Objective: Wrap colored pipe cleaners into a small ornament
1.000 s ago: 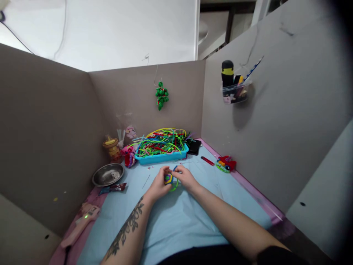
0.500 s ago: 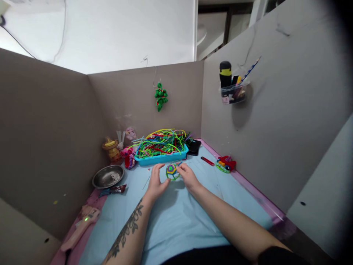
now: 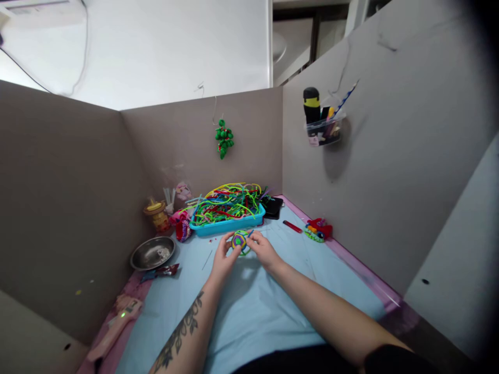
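Between my hands, above the blue cloth, is a small round pipe-cleaner piece [image 3: 239, 240] with purple, yellow and green rings and an open green and blue frame beneath. My left hand [image 3: 225, 254] grips its left side, thumb in front and fingers behind. On the other side, my right hand [image 3: 264, 250] pinches at its edge, where a short blue pipe-cleaner end [image 3: 250, 233] sticks up. The right fingertips are partly hidden, so the exact hold there is small to see.
A blue tray [image 3: 228, 227] heaped with colourful pipe cleaners stands behind my hands. A metal bowl [image 3: 136, 258] is at left, a glue gun [image 3: 117, 327] nearer. A red cutter [image 3: 292, 226] and a red-and-green pipe-cleaner figure [image 3: 317, 230] lie right. Grey panels surround the table.
My left hand has closed from spread fingers onto the round piece, which has tilted and shifted slightly left. My right hand keeps its pinch. The whole view has shifted slightly.
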`<state>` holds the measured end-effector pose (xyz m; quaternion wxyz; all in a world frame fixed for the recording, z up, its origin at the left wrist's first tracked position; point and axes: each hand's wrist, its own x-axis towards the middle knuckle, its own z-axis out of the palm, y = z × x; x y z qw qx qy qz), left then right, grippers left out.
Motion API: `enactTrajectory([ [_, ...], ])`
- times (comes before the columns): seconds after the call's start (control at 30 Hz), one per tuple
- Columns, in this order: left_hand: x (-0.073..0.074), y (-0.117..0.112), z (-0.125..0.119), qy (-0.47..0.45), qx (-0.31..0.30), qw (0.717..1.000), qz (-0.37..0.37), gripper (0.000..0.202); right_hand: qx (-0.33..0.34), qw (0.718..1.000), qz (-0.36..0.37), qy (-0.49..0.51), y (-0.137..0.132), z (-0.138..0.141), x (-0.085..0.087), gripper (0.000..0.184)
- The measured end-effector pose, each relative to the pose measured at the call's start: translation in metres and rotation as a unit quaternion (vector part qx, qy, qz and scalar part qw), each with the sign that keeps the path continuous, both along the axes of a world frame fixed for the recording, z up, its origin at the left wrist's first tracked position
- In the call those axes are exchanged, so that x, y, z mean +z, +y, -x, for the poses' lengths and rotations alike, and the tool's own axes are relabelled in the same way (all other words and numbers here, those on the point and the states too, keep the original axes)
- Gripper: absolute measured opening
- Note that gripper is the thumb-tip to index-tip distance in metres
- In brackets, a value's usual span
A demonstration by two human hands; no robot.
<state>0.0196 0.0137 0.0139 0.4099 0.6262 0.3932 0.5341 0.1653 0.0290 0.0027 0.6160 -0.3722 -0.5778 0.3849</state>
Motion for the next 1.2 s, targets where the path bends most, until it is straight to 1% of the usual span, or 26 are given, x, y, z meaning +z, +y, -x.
enactTrajectory([
  [0.07, 0.0, 0.002, -0.001, -0.063, -0.022, 0.996, 0.051, 0.05, 0.007, 1.0, 0.001, -0.015, -0.002, 0.0, 0.002, 0.025],
  [0.13, 0.001, 0.003, -0.002, -0.093, -0.021, 0.993, 0.071, 0.054, 0.003, 1.0, -0.003, -0.029, -0.002, -0.001, 0.003, 0.025],
  [0.17, 0.001, 0.003, -0.002, -0.095, -0.013, 0.993, 0.07, 0.055, -0.002, 0.999, -0.006, -0.035, -0.003, 0.0, 0.003, 0.025],
  [0.23, 0.001, 0.003, -0.001, -0.065, 0.036, 0.996, 0.042, 0.051, -0.017, 0.999, -0.013, -0.042, -0.002, 0.0, 0.002, 0.025],
  [0.3, 0.001, 0.003, 0.001, -0.012, 0.118, 0.993, -0.005, 0.041, -0.036, 0.998, -0.02, -0.042, 0.0, 0.0, 0.0, 0.025],
  [0.33, 0.001, 0.003, 0.002, 0.009, 0.149, 0.989, -0.021, 0.037, -0.046, 0.998, -0.023, -0.041, 0.001, 0.0, -0.001, 0.025],
  [0.37, 0.001, 0.003, 0.002, 0.02, 0.16, 0.987, -0.021, 0.035, -0.055, 0.997, -0.024, -0.04, 0.002, -0.001, -0.002, 0.025],
  [0.4, 0.002, 0.003, 0.002, 0.015, 0.151, 0.988, -0.003, 0.037, -0.062, 0.997, -0.024, -0.038, 0.003, -0.001, -0.003, 0.026],
  [0.47, 0.003, 0.002, 0.001, -0.036, 0.096, 0.992, 0.068, 0.045, -0.066, 0.997, -0.022, -0.036, 0.004, -0.002, -0.004, 0.026],
  [0.53, 0.005, 0.001, 0.0, -0.105, 0.038, 0.984, 0.138, 0.055, -0.059, 0.997, -0.022, -0.038, 0.004, -0.002, -0.005, 0.025],
  [0.6, 0.006, 0.0, -0.001, -0.149, 0.023, 0.974, 0.171, 0.061, -0.053, 0.997, -0.024, -0.044, 0.004, -0.002, -0.005, 0.024],
  [0.73, 0.007, -0.001, 0.001, -0.165, 0.074, 0.968, 0.175, 0.061, -0.056, 0.997, -0.028, -0.05, 0.005, -0.002, -0.006, 0.023],
  [0.77, 0.008, -0.002, 0.001, -0.167, 0.069, 0.967, 0.178, 0.062, -0.057, 0.997, -0.028, -0.05, 0.005, -0.002, -0.006, 0.023],
  [0.87, 0.011, -0.004, 0.001, -0.179, 0.006, 0.964, 0.196, 0.066, -0.048, 0.997, -0.024, -0.052, 0.004, -0.002, -0.004, 0.022],
  [0.93, 0.012, -0.005, -0.001, -0.18, -0.021, 0.962, 0.202, 0.07, -0.037, 0.998, -0.016, -0.055, 0.003, -0.002, -0.003, 0.023],
  [1.0, 0.011, -0.005, -0.002, -0.155, -0.022, 0.968, 0.194, 0.07, -0.027, 0.998, -0.013, -0.062, 0.002, -0.002, -0.003, 0.025],
  [1.1, 0.008, -0.002, -0.001, -0.115, -0.009, 0.978, 0.176, 0.065, -0.024, 0.997, -0.015, -0.075, 0.002, -0.002, -0.002, 0.026],
  [1.2, 0.005, 0.0, 0.002, -0.151, -0.024, 0.967, 0.205, 0.064, -0.027, 0.997, -0.01, -0.076, 0.002, -0.002, -0.001, 0.026],
])
